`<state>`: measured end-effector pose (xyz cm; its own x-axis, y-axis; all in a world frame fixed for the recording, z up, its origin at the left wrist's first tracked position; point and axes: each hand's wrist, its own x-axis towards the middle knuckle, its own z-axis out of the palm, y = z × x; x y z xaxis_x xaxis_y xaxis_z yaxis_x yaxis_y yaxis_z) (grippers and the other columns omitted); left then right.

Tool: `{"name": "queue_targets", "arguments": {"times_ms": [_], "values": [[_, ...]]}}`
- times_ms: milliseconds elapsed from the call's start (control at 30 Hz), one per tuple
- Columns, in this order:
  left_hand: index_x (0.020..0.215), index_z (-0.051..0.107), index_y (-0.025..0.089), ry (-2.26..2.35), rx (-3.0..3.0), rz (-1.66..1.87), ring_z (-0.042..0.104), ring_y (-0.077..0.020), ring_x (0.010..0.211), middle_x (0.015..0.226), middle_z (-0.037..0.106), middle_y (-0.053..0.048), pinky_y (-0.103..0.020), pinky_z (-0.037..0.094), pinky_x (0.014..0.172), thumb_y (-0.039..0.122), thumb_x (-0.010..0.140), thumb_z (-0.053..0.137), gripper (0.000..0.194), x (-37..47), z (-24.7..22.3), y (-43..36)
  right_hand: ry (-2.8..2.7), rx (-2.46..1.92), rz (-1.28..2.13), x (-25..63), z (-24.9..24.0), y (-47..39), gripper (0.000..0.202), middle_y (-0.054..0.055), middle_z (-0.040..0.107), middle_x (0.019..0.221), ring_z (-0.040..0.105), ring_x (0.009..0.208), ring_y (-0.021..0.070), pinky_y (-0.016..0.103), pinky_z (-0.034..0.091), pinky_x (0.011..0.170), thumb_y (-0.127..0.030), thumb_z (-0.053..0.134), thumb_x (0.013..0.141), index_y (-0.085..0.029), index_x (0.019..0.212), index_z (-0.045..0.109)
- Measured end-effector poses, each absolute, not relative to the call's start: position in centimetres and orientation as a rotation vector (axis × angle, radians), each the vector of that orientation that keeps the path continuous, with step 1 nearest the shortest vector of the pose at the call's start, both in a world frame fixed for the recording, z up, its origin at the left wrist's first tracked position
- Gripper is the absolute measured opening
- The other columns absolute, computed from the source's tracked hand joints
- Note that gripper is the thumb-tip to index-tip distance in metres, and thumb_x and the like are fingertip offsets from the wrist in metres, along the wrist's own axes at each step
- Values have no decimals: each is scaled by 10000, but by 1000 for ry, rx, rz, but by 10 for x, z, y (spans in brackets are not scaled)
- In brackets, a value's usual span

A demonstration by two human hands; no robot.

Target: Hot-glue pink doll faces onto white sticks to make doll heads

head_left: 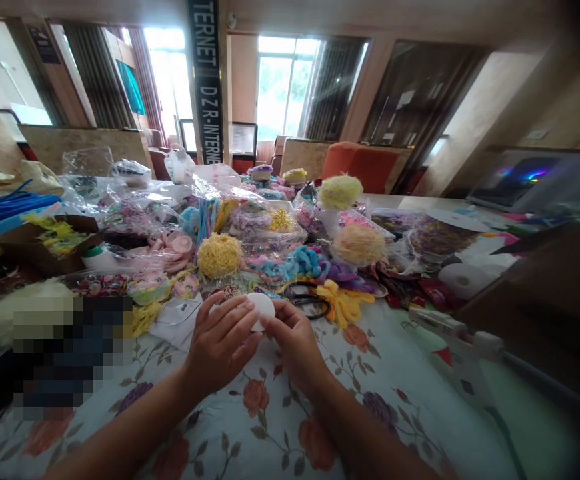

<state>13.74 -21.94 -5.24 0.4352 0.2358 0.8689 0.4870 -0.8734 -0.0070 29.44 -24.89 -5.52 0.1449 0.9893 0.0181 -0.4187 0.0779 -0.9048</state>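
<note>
A small white disc (264,305) is held upright above the flowered tablecloth (220,407). My right hand (295,337) pinches its right edge between thumb and fingers. From the other side, my left hand (223,340) lays its fairly straight fingers over the disc's left part and hides that edge. Just beyond the hands are yellow fuzzy strips (343,301) and a black cable loop (315,303). White paper pieces (175,320) lie left of my left hand. A yellow fluffy yarn ball (219,255) sits behind it.
A glue gun (457,340) with its cord lies at the right. Plastic-bagged craft supplies (250,220) pile across the back. A peach pompom (360,245), a cardboard box (53,233) and a dark box (555,307) stand around. An orange chair (365,167) is behind the table.
</note>
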Motion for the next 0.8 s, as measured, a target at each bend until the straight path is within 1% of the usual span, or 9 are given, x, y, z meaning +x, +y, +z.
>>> {"name": "queue_targets", "arguments": {"times_ms": [100, 167, 233, 333, 500, 633, 800], "values": [[1233, 530, 201, -507, -2542, -1238, 539, -287, 1221, 1174, 659, -117, -516, 342, 1082, 278, 802, 656, 456, 135, -54, -216, -742, -866, 1321, 297, -56, -246, 263, -7, 658, 727, 599, 676, 136, 252, 478, 657, -241, 787, 646, -166, 865, 661], [1248, 533, 207, -459, -2587, -1148, 497, -297, 1264, 1196, 633, -124, -534, 344, 1091, 252, 811, 643, 453, 134, -56, -212, -704, -843, 1363, 299, -56, -245, 237, -9, 654, 719, 598, 659, 132, 250, 474, 646, -226, 773, 652, -166, 840, 641], [1238, 549, 231, -428, -2609, -1085, 480, -289, 1281, 1186, 622, -112, -533, 357, 1091, 178, 822, 617, 425, 132, -57, -207, -663, -821, 1403, 299, -55, -245, 210, -19, 642, 694, 586, 629, 118, 238, 467, 629, -208, 765, 647, -169, 790, 616], [1227, 565, 267, -388, -2611, -1041, 471, -274, 1289, 1175, 606, -97, -509, 394, 1077, 100, 836, 572, 425, 131, -58, -203, -609, -795, 1464, 300, -52, -246, 206, -34, 615, 665, 575, 620, 102, 218, 462, 629, -174, 761, 620, -169, 723, 582], [1195, 589, 256, -296, -2547, -1060, 485, -253, 1278, 1154, 606, -91, -425, 466, 1031, 13, 840, 515, 436, 131, -53, -205, -624, -775, 1576, 302, -46, -249, 216, -48, 596, 645, 563, 595, 94, 203, 446, 596, -147, 734, 600, -177, 706, 548], [1170, 595, 265, -252, -2550, -1087, 529, -238, 1236, 1133, 623, -74, -429, 476, 1026, 41, 846, 546, 398, 131, -52, -207, -671, -815, 1633, 305, -43, -250, 225, -34, 619, 670, 599, 632, 128, 229, 453, 611, -147, 698, 588, -189, 729, 528], [1160, 608, 249, -202, -2543, -1069, 557, -238, 1205, 1105, 640, -75, -430, 473, 1034, 80, 841, 590, 361, 128, -57, -208, -725, -870, 1682, 308, -41, -250, 251, -56, 561, 632, 536, 585, 94, 197, 398, 561, -109, 673, 571, -194, 714, 484]]}}
